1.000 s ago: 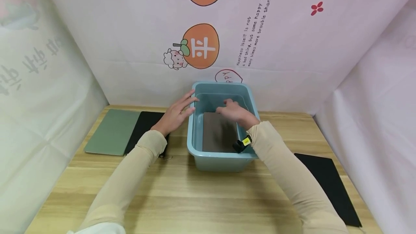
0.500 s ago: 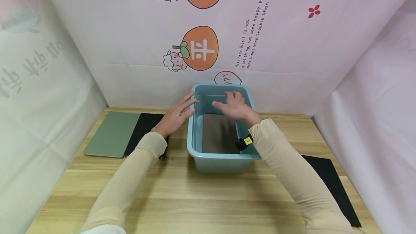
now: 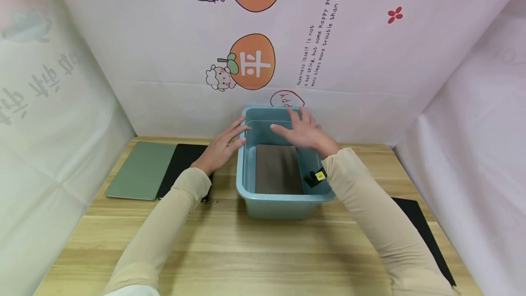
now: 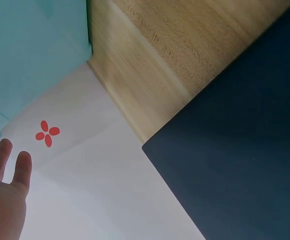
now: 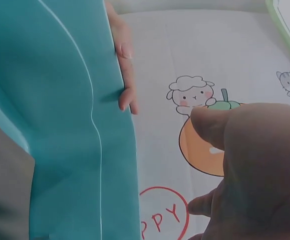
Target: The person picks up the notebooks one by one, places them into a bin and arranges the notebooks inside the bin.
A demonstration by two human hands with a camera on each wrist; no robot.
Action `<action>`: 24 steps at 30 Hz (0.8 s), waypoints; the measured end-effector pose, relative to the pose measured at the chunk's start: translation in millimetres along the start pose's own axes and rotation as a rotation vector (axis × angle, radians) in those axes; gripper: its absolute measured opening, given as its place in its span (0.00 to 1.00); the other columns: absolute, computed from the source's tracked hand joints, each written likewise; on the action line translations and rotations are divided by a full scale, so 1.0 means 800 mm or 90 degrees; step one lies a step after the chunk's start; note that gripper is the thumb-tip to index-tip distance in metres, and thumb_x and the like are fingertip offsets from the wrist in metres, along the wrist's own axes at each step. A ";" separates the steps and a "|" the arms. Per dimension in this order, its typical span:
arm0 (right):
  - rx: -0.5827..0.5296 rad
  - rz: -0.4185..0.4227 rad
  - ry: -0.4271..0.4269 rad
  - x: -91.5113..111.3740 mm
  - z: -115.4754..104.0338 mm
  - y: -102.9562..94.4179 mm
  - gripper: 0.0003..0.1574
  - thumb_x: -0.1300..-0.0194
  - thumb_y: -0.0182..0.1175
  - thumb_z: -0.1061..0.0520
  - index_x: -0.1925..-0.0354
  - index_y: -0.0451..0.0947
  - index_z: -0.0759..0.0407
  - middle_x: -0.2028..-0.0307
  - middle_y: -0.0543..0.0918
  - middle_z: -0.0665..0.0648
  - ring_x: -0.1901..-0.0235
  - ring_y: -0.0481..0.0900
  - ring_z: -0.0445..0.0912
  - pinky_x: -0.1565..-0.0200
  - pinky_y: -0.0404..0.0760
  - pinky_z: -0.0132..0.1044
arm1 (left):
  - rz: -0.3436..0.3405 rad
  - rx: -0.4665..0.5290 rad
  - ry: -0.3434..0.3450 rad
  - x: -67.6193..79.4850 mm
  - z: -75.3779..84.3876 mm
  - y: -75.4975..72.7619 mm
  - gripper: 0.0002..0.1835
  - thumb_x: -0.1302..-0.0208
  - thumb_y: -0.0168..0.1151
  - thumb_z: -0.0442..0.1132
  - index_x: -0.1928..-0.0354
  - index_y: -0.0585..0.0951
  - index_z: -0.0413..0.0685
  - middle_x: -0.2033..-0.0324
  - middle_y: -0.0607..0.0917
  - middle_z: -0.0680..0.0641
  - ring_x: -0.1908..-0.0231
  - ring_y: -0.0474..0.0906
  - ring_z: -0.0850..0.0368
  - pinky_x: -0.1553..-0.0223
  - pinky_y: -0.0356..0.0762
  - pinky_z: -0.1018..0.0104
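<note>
A light blue plastic bin (image 3: 279,209) stands on the wooden table against the back wall. Inside it, flat on the bottom, lies a grey-brown notebook-like rectangle (image 3: 277,170). My left hand (image 3: 219,150) is at the bin's left rim, fingers spread; in the right wrist view its fingertips (image 5: 127,97) touch the rim. Over the bin's right part hovers my right hand (image 3: 304,132), fingers apart and holding nothing. Left of the bin lie a green notebook (image 3: 144,168) and a black notebook (image 3: 181,163), the latter partly covered by my left wrist.
Another flat black rectangle (image 3: 415,216) lies on the right of the table, partly hidden by my right sleeve. A printed white sheet (image 3: 349,58) forms the back wall, with plain white sheets at both sides.
My right hand has risen from low inside the bin and moved right toward its right rim, its fingers spreading. My left hand stays at the left rim.
</note>
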State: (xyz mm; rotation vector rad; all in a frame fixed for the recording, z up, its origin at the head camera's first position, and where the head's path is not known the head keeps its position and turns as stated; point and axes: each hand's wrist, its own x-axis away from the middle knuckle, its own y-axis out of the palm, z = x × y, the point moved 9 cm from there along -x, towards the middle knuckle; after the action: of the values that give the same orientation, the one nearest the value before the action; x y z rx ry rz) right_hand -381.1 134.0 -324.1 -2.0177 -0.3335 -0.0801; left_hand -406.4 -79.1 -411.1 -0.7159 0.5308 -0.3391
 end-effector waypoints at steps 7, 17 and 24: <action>0.037 0.007 -0.010 0.002 0.009 -0.006 0.62 0.31 0.43 0.19 0.17 0.31 0.47 0.18 0.26 0.62 0.19 0.26 0.66 0.25 0.33 0.73 | 0.003 0.003 0.000 0.001 -0.002 0.002 0.26 0.21 0.40 0.63 0.26 0.66 0.73 0.19 0.48 0.67 0.19 0.46 0.60 0.23 0.54 0.38; 0.052 0.028 -0.021 0.011 0.023 -0.018 0.62 0.32 0.44 0.20 0.17 0.33 0.46 0.18 0.24 0.60 0.20 0.24 0.66 0.27 0.29 0.76 | 0.007 0.007 0.011 0.000 -0.002 0.001 0.29 0.21 0.39 0.64 0.25 0.67 0.68 0.19 0.48 0.67 0.19 0.46 0.60 0.23 0.54 0.38; 0.068 0.042 -0.028 0.015 0.035 -0.022 0.61 0.31 0.42 0.19 0.17 0.32 0.45 0.18 0.22 0.58 0.20 0.22 0.67 0.29 0.26 0.77 | 0.009 0.014 0.009 0.000 -0.001 0.001 0.29 0.21 0.40 0.64 0.25 0.67 0.68 0.19 0.49 0.67 0.19 0.46 0.60 0.23 0.53 0.38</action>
State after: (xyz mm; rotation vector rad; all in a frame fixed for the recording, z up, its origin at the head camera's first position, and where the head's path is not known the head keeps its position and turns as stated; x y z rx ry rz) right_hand -376.9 168.6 -319.3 -1.9252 -0.2922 0.0231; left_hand -406.5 -79.0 -412.1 -0.6878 0.5450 -0.3368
